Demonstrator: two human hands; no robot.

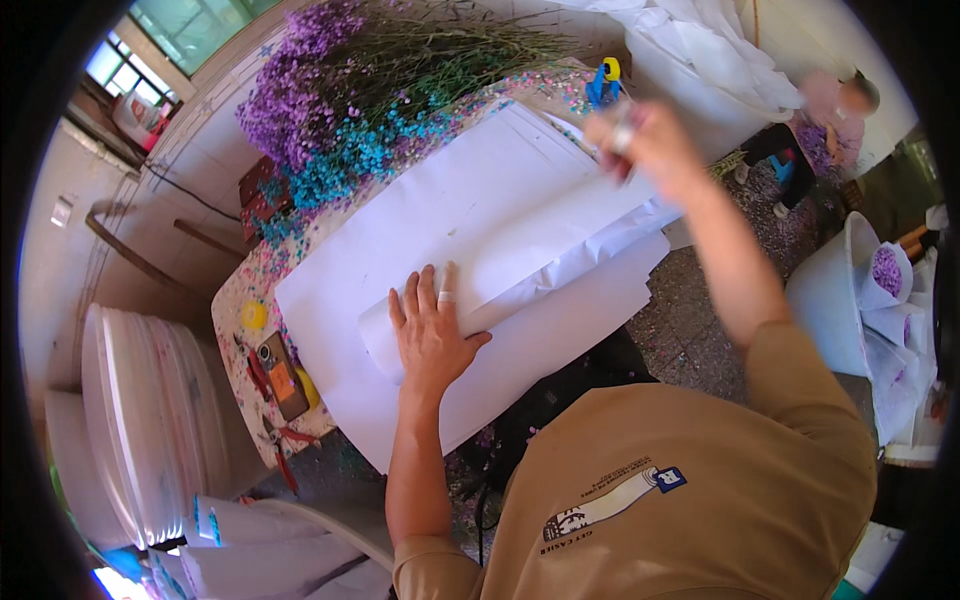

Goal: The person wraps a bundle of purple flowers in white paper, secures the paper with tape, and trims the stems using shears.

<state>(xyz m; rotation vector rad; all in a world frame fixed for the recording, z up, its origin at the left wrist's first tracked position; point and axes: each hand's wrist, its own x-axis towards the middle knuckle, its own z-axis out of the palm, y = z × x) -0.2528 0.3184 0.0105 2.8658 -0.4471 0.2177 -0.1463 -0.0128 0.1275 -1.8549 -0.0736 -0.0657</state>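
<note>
My left hand (433, 337) lies palm down with its fingers apart on a partly rolled white paper sheet (517, 277). White tape is wrapped around one of its fingers. Beneath the rolled sheet is a stack of large white paper sheets (420, 217), one part jutting towards my body. Motion blurs my right hand (649, 150), which is raised near the far right end of the roll. Something whitish and something dark red show at its fingers, but whether it holds anything is unclear.
Purple and teal dried flowers (300, 97) lie along the table's far side. A blue-and-yellow tape dispenser (604, 82) stands at the far right. At left are a phone (283, 375), pruning shears (283, 442) and yellow tape (254, 315). Tubs (821, 277) flank the table; another person (832, 120) sits beyond.
</note>
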